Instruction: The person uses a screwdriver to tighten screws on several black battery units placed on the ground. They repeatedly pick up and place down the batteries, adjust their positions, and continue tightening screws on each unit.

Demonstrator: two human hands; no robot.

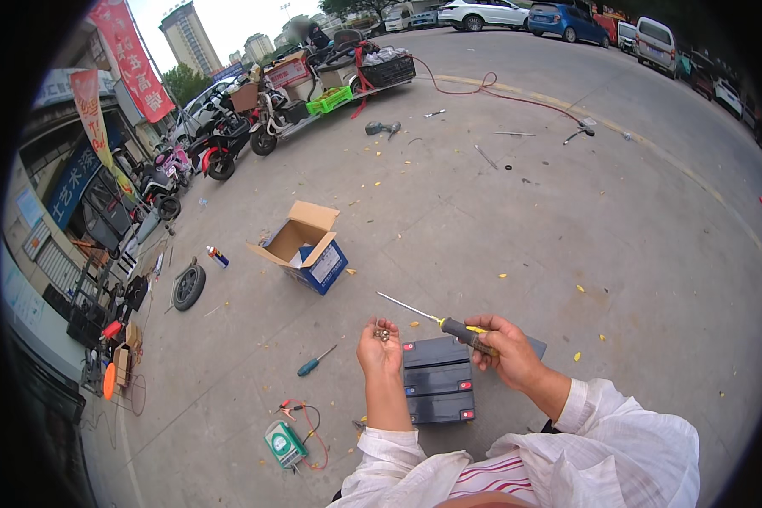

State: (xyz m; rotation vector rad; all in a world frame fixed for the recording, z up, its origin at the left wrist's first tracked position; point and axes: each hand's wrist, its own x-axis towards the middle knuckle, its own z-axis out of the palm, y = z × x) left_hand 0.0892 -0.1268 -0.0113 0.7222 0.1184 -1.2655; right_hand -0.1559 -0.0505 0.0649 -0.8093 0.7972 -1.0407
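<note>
My left hand is cupped palm up, its fingers curled around several small brass-coloured metal pieces that look like bolts or nuts. A screwdriver with a black and yellow handle is gripped in my right hand; its long shaft points up and left, its tip apart from the left hand. Below both hands, a row of black batteries with red terminal covers rests on the ground, partly hidden by my right hand. Left of my left forearm lies a second screwdriver with a teal handle.
A green and white meter with red and black clip leads lies at lower left. Ahead stands an open cardboard box, with a spray can and a small wheel farther left. A loaded three-wheeler is parked beyond.
</note>
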